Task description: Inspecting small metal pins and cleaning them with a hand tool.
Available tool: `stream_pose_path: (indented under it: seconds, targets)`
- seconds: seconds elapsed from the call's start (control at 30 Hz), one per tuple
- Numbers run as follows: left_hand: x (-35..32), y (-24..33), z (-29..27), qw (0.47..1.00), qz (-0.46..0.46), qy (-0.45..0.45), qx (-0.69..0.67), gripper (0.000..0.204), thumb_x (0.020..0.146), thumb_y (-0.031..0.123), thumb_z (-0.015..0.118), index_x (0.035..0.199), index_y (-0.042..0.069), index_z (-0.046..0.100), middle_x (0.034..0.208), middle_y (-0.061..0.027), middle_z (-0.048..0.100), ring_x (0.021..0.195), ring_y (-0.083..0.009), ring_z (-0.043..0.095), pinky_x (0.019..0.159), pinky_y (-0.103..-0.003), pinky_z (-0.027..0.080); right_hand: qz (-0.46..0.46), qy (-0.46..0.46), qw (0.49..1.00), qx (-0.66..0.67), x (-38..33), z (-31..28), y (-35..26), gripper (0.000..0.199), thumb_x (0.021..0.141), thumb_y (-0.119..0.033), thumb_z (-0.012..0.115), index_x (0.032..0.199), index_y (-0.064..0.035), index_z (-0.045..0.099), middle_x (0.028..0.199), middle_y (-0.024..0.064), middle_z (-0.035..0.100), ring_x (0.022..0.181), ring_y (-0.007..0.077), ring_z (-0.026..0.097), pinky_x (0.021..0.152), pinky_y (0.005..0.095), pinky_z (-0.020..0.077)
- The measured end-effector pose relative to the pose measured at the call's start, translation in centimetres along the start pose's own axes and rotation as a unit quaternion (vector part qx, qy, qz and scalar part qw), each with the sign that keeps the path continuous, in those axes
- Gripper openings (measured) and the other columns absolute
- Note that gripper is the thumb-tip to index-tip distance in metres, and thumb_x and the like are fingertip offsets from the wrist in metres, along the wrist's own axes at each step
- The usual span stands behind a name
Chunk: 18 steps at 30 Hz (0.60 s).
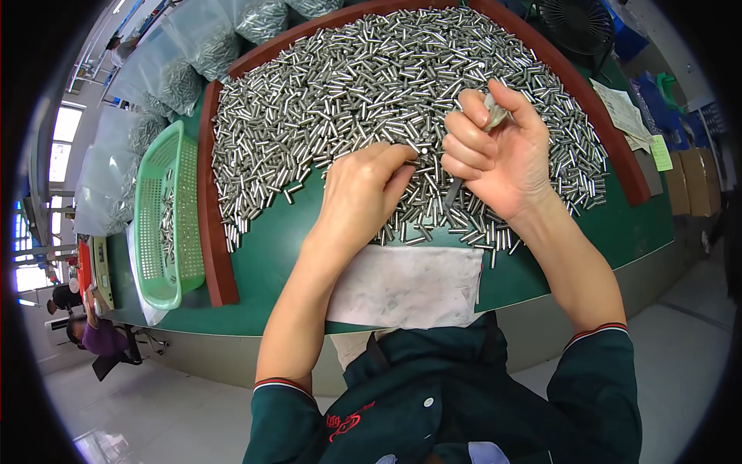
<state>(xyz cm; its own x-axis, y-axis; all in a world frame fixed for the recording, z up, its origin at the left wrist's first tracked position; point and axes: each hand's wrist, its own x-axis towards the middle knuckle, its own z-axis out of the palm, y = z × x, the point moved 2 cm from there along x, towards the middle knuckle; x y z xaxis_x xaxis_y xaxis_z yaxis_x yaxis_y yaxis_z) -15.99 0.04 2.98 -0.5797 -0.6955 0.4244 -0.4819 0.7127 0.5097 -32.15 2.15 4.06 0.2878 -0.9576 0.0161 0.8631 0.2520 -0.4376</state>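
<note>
While the left hand (359,189) dips its bent fingers into the near part of a heap of metal pins (363,93), the right hand (498,158) is raised just beside it, curled tight around a pale thing (495,114); a grey flat strip (452,192) juts below that fist, and I can't tell whether the two are one piece. Nor can I make out whether the left thumb and forefinger grip a pin or only touch one. I'd judge this to be picking over the pins by hand, with the next move calling for a fine pinch that leaves the neighbours undisturbed. The pins lie across the green table (259,259), far too many to count. Otherwise I count two bare hands, one green basket (187,255) at left with more pins inside, one white cloth (406,286) at the near edge, at least five clear bags (182,85) and one fan (576,23).
</note>
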Motion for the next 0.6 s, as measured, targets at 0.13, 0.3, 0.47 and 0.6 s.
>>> stream_pose_path:
  seconds: [0.13,0.3,0.47,0.6]
  targets:
    - [0.3,0.1,0.1,0.995,0.072,-0.007,0.065,0.008,0.075,0.002,0.062,0.083,0.002,0.061,0.059,-0.0046,0.05,0.051,-0.0111,0.046,0.048,-0.026,0.038,-0.003,-0.003,1.0,-0.004,0.1,0.0,-0.1,0.035,0.088,-0.035,0.042,0.064,-0.0099,0.045,0.048,-0.0036,0.028,0.041,0.0076,0.022,0.039,0.0227,0.0211]
    - [0.2,0.1,-0.5,0.94,-0.144,0.041,-0.307,0.007,0.08,0.006,0.059,0.085,0.001,0.057,0.065,0.0043,0.047,0.053,-0.0023,0.039,0.046,-0.02,0.033,-0.006,0.005,1.0,-0.005,-0.1,0.1,-0.3,0.035,0.088,-0.035,0.041,0.064,-0.0101,0.044,0.048,-0.0037,0.028,0.041,0.0074,0.021,0.039,0.0226,0.0209]
    - [-0.6,-1.6,-1.1,0.678,-0.297,-0.04,-0.672,0.008,0.089,0.01,0.051,0.09,0.003,0.053,0.077,-0.0048,0.057,0.045,-0.0009,0.028,0.041,-0.017,0.023,-0.002,0.005,1.0,0.0,-0.2,0.2,-0.3,0.035,0.089,-0.035,0.04,0.063,-0.0103,0.043,0.047,-0.0038,0.027,0.041,0.0072,0.021,0.039,0.0226,0.0208]
    - [-0.8,-2.0,-0.9,0.683,-0.286,-0.02,-0.672,0.011,0.089,0.009,0.052,0.098,0.003,0.055,0.079,-0.0054,0.058,0.047,-0.0005,0.029,0.042,-0.016,0.023,-0.004,0.009,1.0,-0.007,0.0,0.2,-0.2,0.036,0.089,-0.035,0.04,0.063,-0.0102,0.044,0.047,-0.0036,0.027,0.04,0.0073,0.021,0.039,0.0226,0.0207]
